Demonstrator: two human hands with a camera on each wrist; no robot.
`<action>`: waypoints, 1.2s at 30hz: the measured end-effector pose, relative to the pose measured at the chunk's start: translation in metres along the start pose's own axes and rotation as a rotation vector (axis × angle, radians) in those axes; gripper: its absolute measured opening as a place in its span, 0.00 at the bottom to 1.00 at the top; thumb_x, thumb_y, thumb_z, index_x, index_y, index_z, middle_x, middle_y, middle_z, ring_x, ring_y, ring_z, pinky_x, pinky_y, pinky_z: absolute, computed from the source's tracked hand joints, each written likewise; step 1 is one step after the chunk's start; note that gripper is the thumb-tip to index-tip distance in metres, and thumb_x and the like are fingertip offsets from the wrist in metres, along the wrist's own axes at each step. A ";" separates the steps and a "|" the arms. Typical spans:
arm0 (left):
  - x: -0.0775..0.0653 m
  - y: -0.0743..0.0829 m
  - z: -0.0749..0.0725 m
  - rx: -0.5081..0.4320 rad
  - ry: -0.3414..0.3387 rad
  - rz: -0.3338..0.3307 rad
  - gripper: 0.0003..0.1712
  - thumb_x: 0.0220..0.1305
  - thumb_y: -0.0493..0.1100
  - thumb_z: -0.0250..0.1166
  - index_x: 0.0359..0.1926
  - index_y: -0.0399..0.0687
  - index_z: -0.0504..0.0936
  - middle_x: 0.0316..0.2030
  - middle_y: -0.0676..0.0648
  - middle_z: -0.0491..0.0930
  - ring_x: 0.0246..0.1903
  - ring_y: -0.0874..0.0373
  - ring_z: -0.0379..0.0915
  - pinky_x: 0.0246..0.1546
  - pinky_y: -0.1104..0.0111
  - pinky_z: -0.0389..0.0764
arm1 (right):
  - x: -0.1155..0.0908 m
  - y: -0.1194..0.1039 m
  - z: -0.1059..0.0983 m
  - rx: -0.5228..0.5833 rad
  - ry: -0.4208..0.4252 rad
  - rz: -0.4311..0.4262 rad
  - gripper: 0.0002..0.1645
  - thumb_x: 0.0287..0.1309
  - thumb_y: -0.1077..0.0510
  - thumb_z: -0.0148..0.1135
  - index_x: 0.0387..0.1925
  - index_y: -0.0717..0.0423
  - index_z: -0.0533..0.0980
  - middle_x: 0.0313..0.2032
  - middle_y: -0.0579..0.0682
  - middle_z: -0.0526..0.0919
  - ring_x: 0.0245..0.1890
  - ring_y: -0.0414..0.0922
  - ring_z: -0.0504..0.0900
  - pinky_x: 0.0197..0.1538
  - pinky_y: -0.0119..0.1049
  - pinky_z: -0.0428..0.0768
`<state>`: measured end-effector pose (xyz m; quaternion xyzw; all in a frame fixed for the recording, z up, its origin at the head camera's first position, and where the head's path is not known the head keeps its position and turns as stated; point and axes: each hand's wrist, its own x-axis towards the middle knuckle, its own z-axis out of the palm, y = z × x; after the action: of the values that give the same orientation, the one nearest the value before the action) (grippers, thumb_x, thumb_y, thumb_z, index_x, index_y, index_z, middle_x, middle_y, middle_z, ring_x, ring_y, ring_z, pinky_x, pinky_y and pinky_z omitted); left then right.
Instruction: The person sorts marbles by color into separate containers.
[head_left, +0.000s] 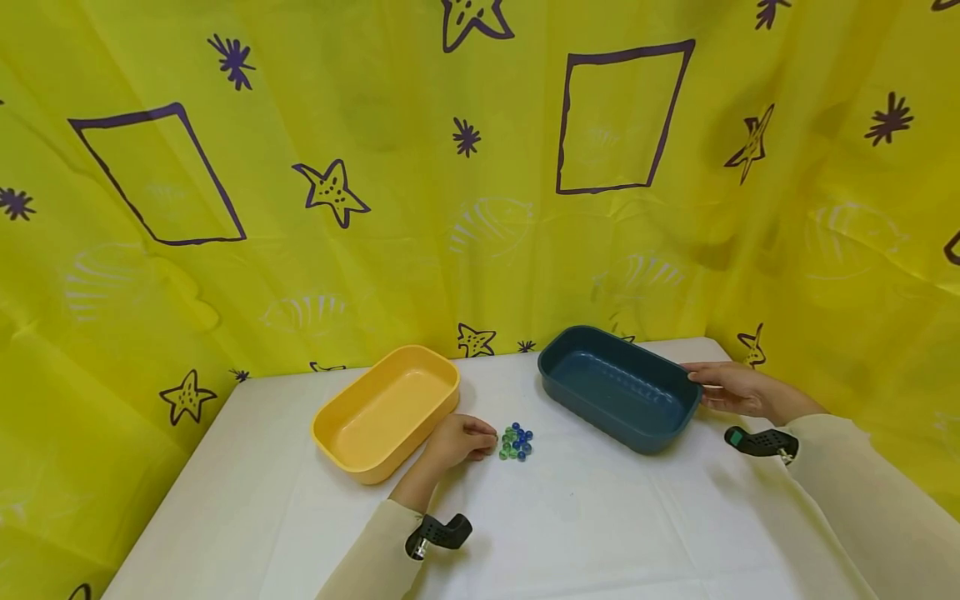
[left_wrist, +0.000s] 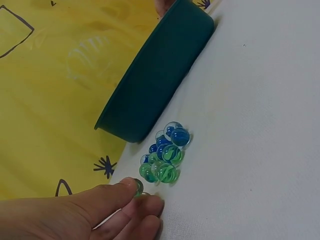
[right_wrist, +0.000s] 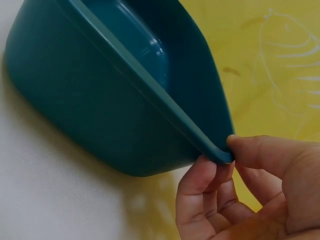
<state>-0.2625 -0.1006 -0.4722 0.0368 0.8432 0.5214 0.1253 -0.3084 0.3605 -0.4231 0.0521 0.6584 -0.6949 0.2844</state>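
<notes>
Picking looks the current step — left grip (head_left: 459, 442) pinches a greenish marble (left_wrist: 139, 187) beside the marble cluster (head_left: 517, 445) on the desk (head_left: 600, 525), right grip (head_left: 738, 392) pinches the teal bin (head_left: 596, 419) — next likely calls for lifting clear.

The head camera looks forward and down from above; the wrist cameras, close in, both face the shared teal tub (left_wrist: 155, 75): left's at 12 o'clock, right's at 10.

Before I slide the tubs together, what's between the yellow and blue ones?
In the head view, the marbles and left hand are between yellow tub and blue tub.
</notes>
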 end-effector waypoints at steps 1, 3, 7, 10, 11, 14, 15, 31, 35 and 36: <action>0.000 0.000 0.000 -0.010 -0.001 -0.005 0.07 0.62 0.35 0.68 0.40 0.34 0.86 0.32 0.44 0.86 0.30 0.60 0.81 0.34 0.68 0.87 | 0.000 0.000 0.000 0.002 -0.004 -0.003 0.24 0.73 0.64 0.47 0.34 0.36 0.85 0.38 0.41 0.82 0.31 0.37 0.78 0.38 0.22 0.82; 0.001 -0.001 0.000 -0.026 0.001 -0.013 0.08 0.62 0.35 0.68 0.40 0.34 0.86 0.32 0.43 0.86 0.30 0.60 0.82 0.34 0.68 0.87 | 0.000 0.000 0.000 -0.001 -0.008 -0.010 0.24 0.73 0.64 0.46 0.35 0.36 0.84 0.38 0.41 0.82 0.32 0.37 0.79 0.39 0.22 0.82; 0.003 -0.003 0.001 -0.079 0.006 -0.037 0.09 0.61 0.36 0.69 0.41 0.33 0.86 0.33 0.42 0.87 0.30 0.60 0.83 0.36 0.67 0.87 | 0.001 0.001 -0.001 -0.014 -0.007 -0.022 0.23 0.74 0.63 0.47 0.35 0.37 0.84 0.38 0.41 0.83 0.33 0.37 0.80 0.40 0.23 0.83; 0.005 -0.006 0.001 -0.123 0.008 -0.054 0.10 0.62 0.36 0.68 0.42 0.33 0.85 0.34 0.41 0.87 0.31 0.59 0.83 0.37 0.67 0.87 | 0.001 0.002 -0.002 -0.012 0.004 -0.025 0.23 0.73 0.63 0.48 0.35 0.37 0.84 0.38 0.41 0.84 0.32 0.37 0.80 0.39 0.23 0.82; 0.005 -0.006 0.001 -0.139 0.007 -0.061 0.10 0.62 0.36 0.68 0.43 0.33 0.85 0.34 0.41 0.87 0.32 0.58 0.84 0.37 0.67 0.87 | 0.001 0.002 -0.002 -0.012 0.009 -0.026 0.23 0.73 0.63 0.48 0.35 0.37 0.84 0.38 0.41 0.84 0.31 0.37 0.80 0.38 0.23 0.82; 0.006 -0.006 0.001 -0.182 0.007 -0.083 0.12 0.63 0.36 0.68 0.44 0.32 0.85 0.36 0.40 0.87 0.33 0.57 0.85 0.38 0.67 0.87 | 0.001 0.002 -0.001 -0.014 0.023 -0.028 0.23 0.73 0.63 0.49 0.34 0.36 0.85 0.37 0.41 0.84 0.30 0.37 0.80 0.37 0.22 0.82; 0.006 -0.006 0.001 -0.204 0.006 -0.095 0.12 0.63 0.36 0.68 0.45 0.31 0.84 0.36 0.40 0.87 0.33 0.57 0.85 0.38 0.67 0.87 | 0.001 0.002 -0.001 -0.018 0.026 -0.028 0.22 0.72 0.63 0.50 0.34 0.36 0.85 0.37 0.41 0.84 0.31 0.37 0.80 0.37 0.22 0.82; 0.011 0.005 0.000 -0.410 -0.042 -0.182 0.16 0.65 0.34 0.65 0.52 0.31 0.81 0.43 0.39 0.86 0.39 0.57 0.85 0.44 0.68 0.85 | 0.002 0.001 -0.004 -0.103 0.034 -0.031 0.21 0.72 0.62 0.51 0.35 0.35 0.85 0.36 0.40 0.83 0.30 0.36 0.80 0.37 0.23 0.83; 0.013 0.010 0.000 -0.435 -0.055 -0.200 0.17 0.65 0.34 0.65 0.53 0.32 0.81 0.44 0.39 0.86 0.39 0.58 0.85 0.45 0.69 0.85 | 0.002 0.000 -0.003 -0.099 0.038 -0.027 0.20 0.72 0.63 0.52 0.36 0.36 0.84 0.36 0.41 0.83 0.30 0.37 0.80 0.38 0.23 0.83; 0.014 0.012 0.000 -0.440 -0.057 -0.207 0.17 0.65 0.34 0.65 0.53 0.32 0.81 0.44 0.39 0.86 0.39 0.58 0.85 0.45 0.69 0.85 | 0.002 0.000 -0.003 -0.096 0.035 -0.028 0.20 0.72 0.63 0.52 0.36 0.36 0.84 0.36 0.41 0.83 0.30 0.37 0.80 0.37 0.23 0.83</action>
<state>-0.2769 -0.0926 -0.4644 -0.0634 0.7048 0.6756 0.2068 -0.3110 0.3629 -0.4240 0.0414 0.6965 -0.6655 0.2652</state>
